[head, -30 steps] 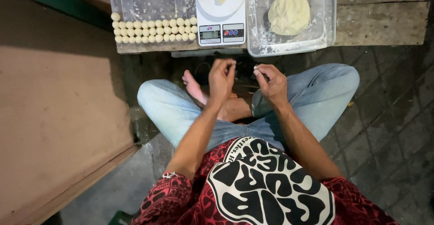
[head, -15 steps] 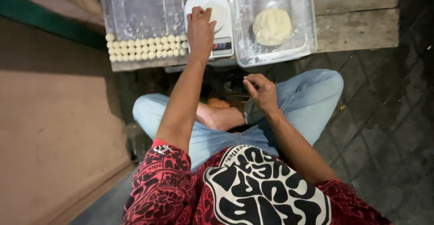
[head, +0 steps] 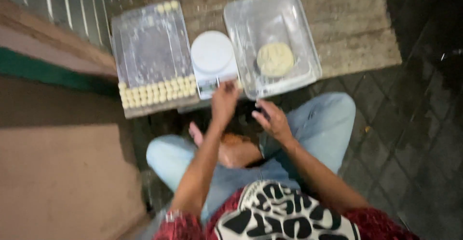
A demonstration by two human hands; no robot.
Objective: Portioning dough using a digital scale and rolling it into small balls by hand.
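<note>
We note motion blur over the whole frame. The left hand (head: 224,101) covers the near edge of the white kitchen scale (head: 212,62), so its display is hidden from us. Whether those fingers (head: 232,88) pinch anything, we cannot tell. The right hand (head: 273,120) is smeared; its curled fingers hide the palm and whatever may lie in it. The small dough balls (head: 156,92) in the left tray (head: 149,52) blur together, so we cannot count them. The bottom edge cuts off the person's torso and both upper arms.
</note>
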